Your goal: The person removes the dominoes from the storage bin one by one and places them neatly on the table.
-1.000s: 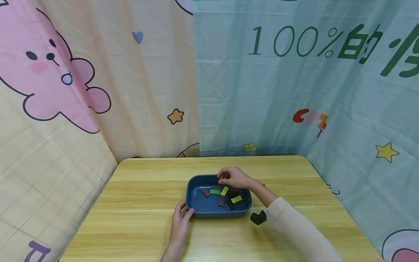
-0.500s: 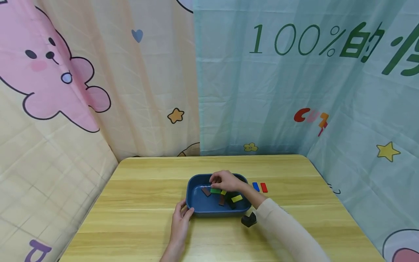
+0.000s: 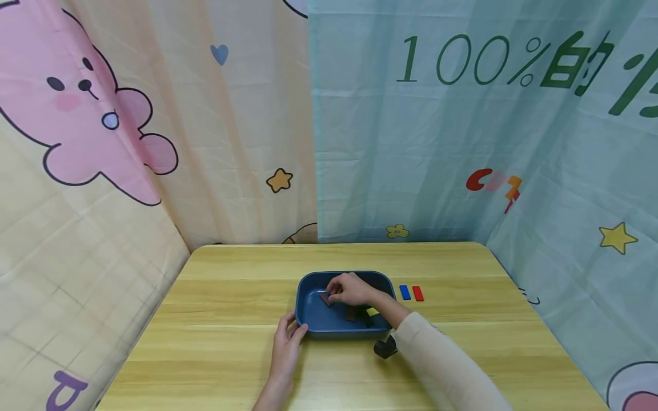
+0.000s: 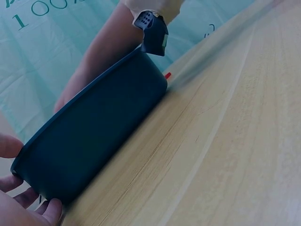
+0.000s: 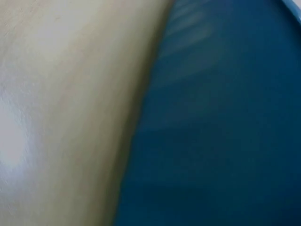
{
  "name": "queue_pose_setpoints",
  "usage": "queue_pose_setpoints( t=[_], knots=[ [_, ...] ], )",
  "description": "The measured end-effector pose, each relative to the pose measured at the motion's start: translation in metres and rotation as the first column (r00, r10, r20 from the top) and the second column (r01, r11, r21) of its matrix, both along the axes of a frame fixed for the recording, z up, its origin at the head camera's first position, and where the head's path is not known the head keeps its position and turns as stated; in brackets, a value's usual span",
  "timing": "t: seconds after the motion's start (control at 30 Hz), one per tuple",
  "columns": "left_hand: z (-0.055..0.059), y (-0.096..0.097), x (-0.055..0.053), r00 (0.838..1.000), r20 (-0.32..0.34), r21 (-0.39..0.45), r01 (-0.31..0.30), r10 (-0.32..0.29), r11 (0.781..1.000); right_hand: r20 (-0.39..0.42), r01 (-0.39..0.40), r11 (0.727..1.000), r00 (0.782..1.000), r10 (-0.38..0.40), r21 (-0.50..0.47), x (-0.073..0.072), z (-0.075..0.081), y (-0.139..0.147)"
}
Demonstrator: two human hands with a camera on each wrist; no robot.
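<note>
A blue rectangular plastic tray [image 3: 315, 321] stands on the table with small flat blocks inside. My left hand [image 3: 285, 348] grips its near left corner, thumb at the rim and fingers lower on the wall, as the left wrist view shows. Over the tray's left half my right hand [image 3: 350, 289] reaches down with bent fingers, the tips beside a brown block [image 3: 325, 298]. Whether they pinch anything is hidden. A second brown block [image 3: 351, 314], a yellow block [image 3: 372, 312] and dark blocks lie partly under that hand. The right wrist view shows only the tray's outer wall [image 5: 225, 117] and table.
A blue block [image 3: 405, 292] and a red block [image 3: 418, 293] lie side by side on the wooden table [image 3: 231, 302], right of the tray. The black wrist camera [image 3: 385, 347] hangs under my right wrist, close to the tray's near right corner. Printed curtains [image 3: 360, 142] stand behind.
My right hand has moved left and down over the tray, now covering the green block. Its forearm has uncovered the blue and red blocks on the table. My left hand keeps its grip.
</note>
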State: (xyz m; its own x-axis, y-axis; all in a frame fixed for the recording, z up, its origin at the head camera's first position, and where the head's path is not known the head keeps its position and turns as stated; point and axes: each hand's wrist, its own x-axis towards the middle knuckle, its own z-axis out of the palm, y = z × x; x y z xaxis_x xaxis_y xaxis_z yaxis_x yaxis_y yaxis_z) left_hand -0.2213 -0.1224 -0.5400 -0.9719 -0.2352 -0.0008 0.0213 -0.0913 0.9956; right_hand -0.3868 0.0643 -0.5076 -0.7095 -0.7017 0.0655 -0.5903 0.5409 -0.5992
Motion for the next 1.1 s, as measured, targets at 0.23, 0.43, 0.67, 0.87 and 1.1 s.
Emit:
queue_pose_setpoints(
  t=[0.23,0.43,0.67,0.87,1.1],
  knots=[
    [0.001,0.001,-0.002,1.000,0.007,-0.004,-0.008,0.008,1.000,-0.107,0.080,0.994,0.992,-0.072,0.074,0.004,-0.004,-0.012],
    [0.002,0.001,-0.002,1.000,0.010,-0.002,-0.009,0.009,1.000,-0.116,0.140,0.981,0.985,-0.125,0.132,0.008,-0.003,-0.021],
    [0.004,0.002,-0.001,1.000,0.012,0.003,-0.002,0.002,1.000,-0.094,0.114,0.986,0.990,-0.103,0.119,0.012,0.001,-0.023],
    [0.003,0.002,-0.002,1.000,0.017,-0.006,0.002,-0.002,1.000,-0.112,0.088,0.992,0.991,-0.078,0.089,0.011,-0.005,-0.022],
    [0.001,0.001,-0.002,1.000,0.002,-0.009,0.001,-0.001,1.000,-0.079,0.127,0.992,0.989,-0.125,0.022,0.008,-0.002,-0.013]
  ],
)
